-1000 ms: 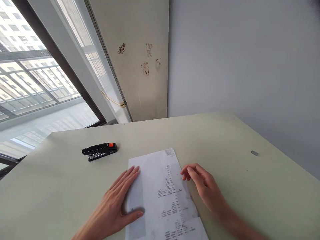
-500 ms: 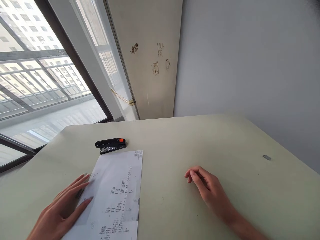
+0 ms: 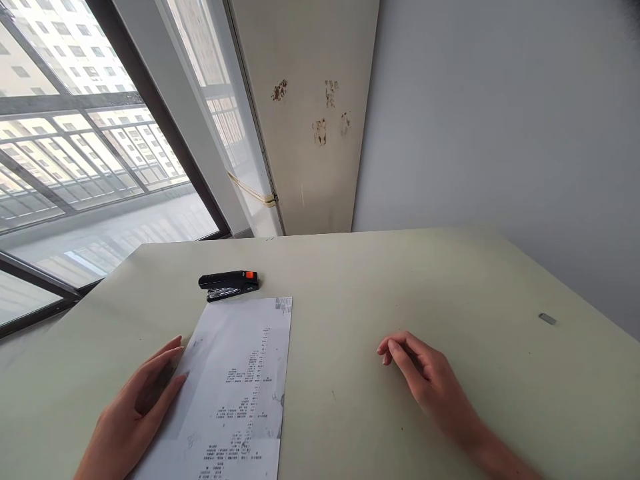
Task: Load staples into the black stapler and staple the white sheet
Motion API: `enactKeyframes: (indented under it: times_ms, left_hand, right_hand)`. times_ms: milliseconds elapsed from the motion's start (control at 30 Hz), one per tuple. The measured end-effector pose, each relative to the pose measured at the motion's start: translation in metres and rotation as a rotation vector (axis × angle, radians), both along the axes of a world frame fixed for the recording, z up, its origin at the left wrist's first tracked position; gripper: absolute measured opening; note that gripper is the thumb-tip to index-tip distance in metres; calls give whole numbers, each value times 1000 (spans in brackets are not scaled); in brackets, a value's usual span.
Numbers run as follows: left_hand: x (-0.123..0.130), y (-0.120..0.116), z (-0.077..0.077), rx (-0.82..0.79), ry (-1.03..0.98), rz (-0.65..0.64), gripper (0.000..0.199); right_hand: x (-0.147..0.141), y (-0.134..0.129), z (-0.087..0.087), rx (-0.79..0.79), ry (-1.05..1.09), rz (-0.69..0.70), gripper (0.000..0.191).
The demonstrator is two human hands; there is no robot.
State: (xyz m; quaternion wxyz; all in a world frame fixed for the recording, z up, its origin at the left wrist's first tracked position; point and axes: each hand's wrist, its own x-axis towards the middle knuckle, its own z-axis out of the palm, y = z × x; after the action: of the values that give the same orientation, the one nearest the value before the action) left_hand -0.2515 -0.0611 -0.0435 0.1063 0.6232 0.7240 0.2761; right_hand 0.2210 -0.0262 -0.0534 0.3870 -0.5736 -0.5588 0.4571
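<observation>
A printed sheet of paper [image 3: 235, 393] lies flat on the table, its print sideways to me. At its left edge rests my left hand [image 3: 135, 407], open, with the thumb apart from the fingers and the fingertips at the paper's margin. Just beyond the sheet's far edge is a black stapler [image 3: 229, 285] with an orange patch on its right end. My right hand [image 3: 420, 367] lies on the table to the right of the paper, apart from it. Its fingers are curled in with the thumb against them, and nothing shows in them.
The pale table [image 3: 340, 287] runs back to a grey wall [image 3: 490, 120] and a beige panel [image 3: 310, 180] with brown marks. A small grey flat piece [image 3: 547, 319] lies near the table's right edge. A glass window [image 3: 100, 173] stands at the left.
My left hand has drawn back slightly to the paper's left edge, its fingers closer together. The view has shifted a little; the right hand, stapler and paper stay in place.
</observation>
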Motion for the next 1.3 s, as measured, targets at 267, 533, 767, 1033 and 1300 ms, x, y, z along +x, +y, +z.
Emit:
enactKeyframes:
  times_ms: [267, 533, 767, 1033, 1300]
  left_hand:
    - [15, -3, -8, 53, -139, -30, 41]
    - [32, 0, 10, 33, 227, 98, 53]
    - [34, -2, 12, -32, 342, 279, 49]
    - [43, 3, 15, -30, 272, 259, 56]
    - [17, 70, 23, 11, 31, 379, 48]
  right_hand:
    - [1, -3, -1, -10, -4, 13, 45]
    - [3, -4, -1, -1, -15, 23, 45]
    - [1, -1, -1, 15, -16, 25, 46]
    - [2, -4, 1, 7, -15, 26, 45]
    - [1, -3, 0, 10, -30, 24, 45]
